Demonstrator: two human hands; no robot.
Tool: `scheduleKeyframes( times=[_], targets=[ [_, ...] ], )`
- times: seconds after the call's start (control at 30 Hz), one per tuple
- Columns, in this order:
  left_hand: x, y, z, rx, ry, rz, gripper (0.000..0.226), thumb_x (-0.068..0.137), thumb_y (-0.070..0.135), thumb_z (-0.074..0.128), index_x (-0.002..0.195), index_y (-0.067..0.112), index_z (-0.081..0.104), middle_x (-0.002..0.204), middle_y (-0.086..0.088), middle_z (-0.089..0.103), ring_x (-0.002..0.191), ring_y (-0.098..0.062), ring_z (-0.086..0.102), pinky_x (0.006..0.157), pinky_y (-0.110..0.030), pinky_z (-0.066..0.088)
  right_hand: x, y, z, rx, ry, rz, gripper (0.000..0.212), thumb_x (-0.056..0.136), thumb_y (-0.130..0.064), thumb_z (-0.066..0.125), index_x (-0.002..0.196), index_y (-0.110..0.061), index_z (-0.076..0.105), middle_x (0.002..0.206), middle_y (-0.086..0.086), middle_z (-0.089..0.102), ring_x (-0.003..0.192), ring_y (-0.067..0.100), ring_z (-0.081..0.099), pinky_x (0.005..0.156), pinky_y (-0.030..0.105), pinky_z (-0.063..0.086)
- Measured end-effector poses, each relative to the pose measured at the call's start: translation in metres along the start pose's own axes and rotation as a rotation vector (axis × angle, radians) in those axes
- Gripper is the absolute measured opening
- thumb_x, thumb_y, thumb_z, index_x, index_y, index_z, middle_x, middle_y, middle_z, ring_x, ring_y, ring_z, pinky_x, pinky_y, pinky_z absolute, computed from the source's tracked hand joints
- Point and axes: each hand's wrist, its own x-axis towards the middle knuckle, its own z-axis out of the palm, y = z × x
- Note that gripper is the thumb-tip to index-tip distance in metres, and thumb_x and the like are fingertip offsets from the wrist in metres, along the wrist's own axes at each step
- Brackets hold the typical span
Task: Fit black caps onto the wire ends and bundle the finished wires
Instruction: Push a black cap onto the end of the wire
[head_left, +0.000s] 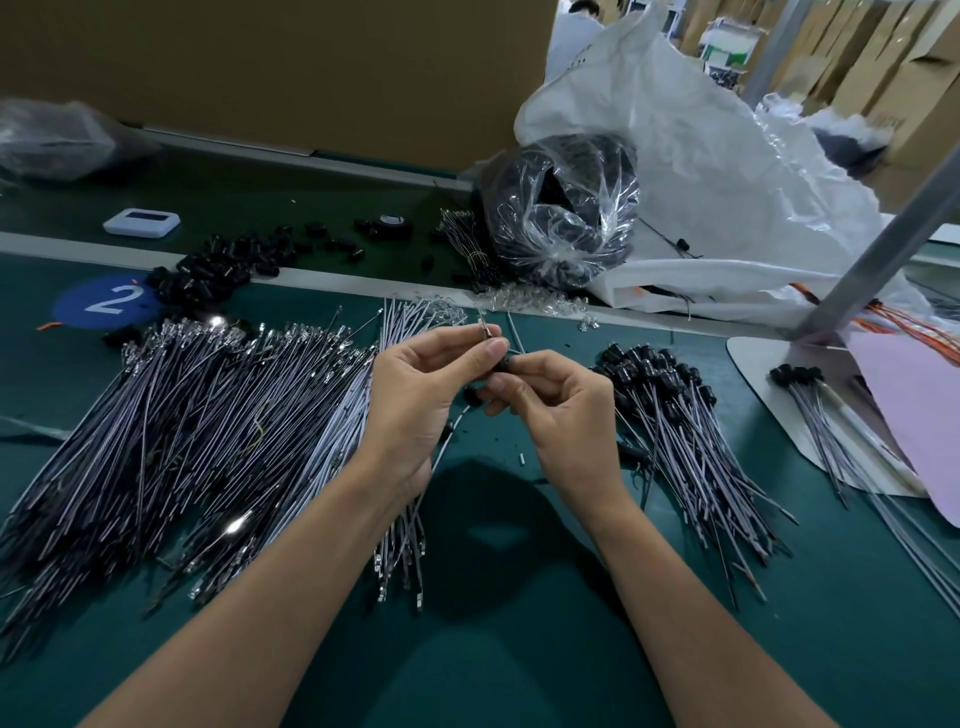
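Black cap (502, 364) | pinched in right hand (558, 402) | left hand (415, 395) pinches wire end (483, 329) just above

Uncapped wires (171, 431) left, capped wires (685, 441) right

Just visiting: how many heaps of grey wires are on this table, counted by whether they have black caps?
Capped wire heaps: 2, the large pile and the small bunch to its right.
Uncapped wire heaps: 1, the big spread on the left.
Tied bundle at the back, ends too small to tell: 1.
Total: 4
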Motion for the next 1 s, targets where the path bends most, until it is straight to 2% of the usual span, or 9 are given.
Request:
scheduleKeyframes(
  times=[0.1,0.4,0.57,0.8,1.0],
  targets=[
    [0.0007,0.0007,-0.0012,0.011,-0.015,0.002,0.014,0.060,0.018,0.080,0.074,0.017,0.079,0.080,-0.003,0.075,0.076,-0.013,0.070,0.069,-0.023,0.057,0.0004,-0.0002,-0.0009,0.028,-0.004,0.010,0.012,0.080,0.002,0.073,0.085,-0.009,0.070,0.074,0.004,0.075,0.064,0.015,0.071,0.066,0.020,0.054],
    [0.0018,0.0052,-0.0042,-0.011,-0.033,0.020,0.016,0.061,0.020,0.079,0.076,0.015,0.079,0.085,-0.006,0.076,0.077,-0.015,0.070,0.070,-0.024,0.055,0.0004,-0.0031,-0.0006,0.109,-0.033,0.028,0.017,0.084,0.003,0.068,0.082,-0.014,0.067,0.073,0.005,0.075,0.064,0.017,0.071,0.064,0.018,0.053],
    [0.0035,0.0045,-0.0047,0.021,0.029,0.051,0.025,0.053,0.028,0.084,0.074,0.015,0.079,0.083,-0.008,0.076,0.076,-0.017,0.071,0.074,-0.026,0.057,-0.0014,-0.0040,0.0004,0.094,-0.034,0.030,0.013,0.086,0.002,0.067,0.084,-0.011,0.067,0.076,0.010,0.075,0.065,0.021,0.073,0.065,0.020,0.054],
    [0.0028,0.0034,-0.0037,0.021,0.070,0.060,0.025,0.054,0.027,0.083,0.075,0.014,0.079,0.083,-0.007,0.076,0.080,-0.018,0.071,0.086,-0.032,0.057,-0.0022,-0.0032,0.0007,0.056,-0.022,0.003,0.024,0.088,0.005,0.064,0.081,-0.017,0.068,0.079,0.002,0.076,0.068,0.022,0.074,0.061,0.017,0.053],
    [0.0017,0.0057,-0.0024,0.003,0.084,0.046,0.023,0.053,0.028,0.082,0.073,0.016,0.079,0.084,-0.006,0.076,0.082,-0.016,0.070,0.087,-0.032,0.055,-0.0022,-0.0022,0.0008,0.065,-0.005,-0.006,0.021,0.086,0.005,0.067,0.079,-0.015,0.067,0.078,0.004,0.076,0.068,0.022,0.074,0.060,0.015,0.052]
  ],
)
